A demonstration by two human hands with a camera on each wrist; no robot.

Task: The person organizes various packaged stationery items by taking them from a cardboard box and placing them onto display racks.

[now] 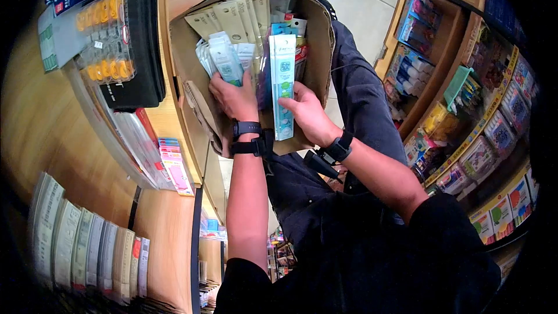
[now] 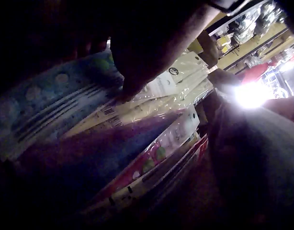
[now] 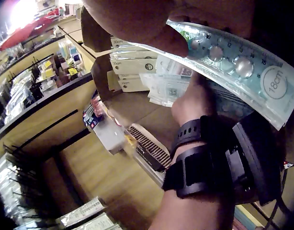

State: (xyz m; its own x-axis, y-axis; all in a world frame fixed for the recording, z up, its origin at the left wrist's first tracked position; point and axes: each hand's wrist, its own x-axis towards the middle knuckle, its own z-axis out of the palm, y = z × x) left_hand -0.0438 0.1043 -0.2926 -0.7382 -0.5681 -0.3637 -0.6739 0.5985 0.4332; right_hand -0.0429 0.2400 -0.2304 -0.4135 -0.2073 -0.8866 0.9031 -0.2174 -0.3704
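Observation:
My right hand holds several packaged teal rulers in a flat stack, upright over an open cardboard box. The thumb lies across the front one; its end reads 18cm in the right wrist view. Inside the box, my left hand grips a bunch of similar light-blue packaged rulers between thumb and fingers. Behind them stand cream-coloured rulers marked 30cm. In the dim left wrist view, a pink packaged ruler lies among others in the box.
Left of the box, a wooden shelf bears a black folder, packs of orange items and a pink pack. Lower left, a row of packaged rulers stands upright. Stationery shelves line the right. The person's leg is beside the box.

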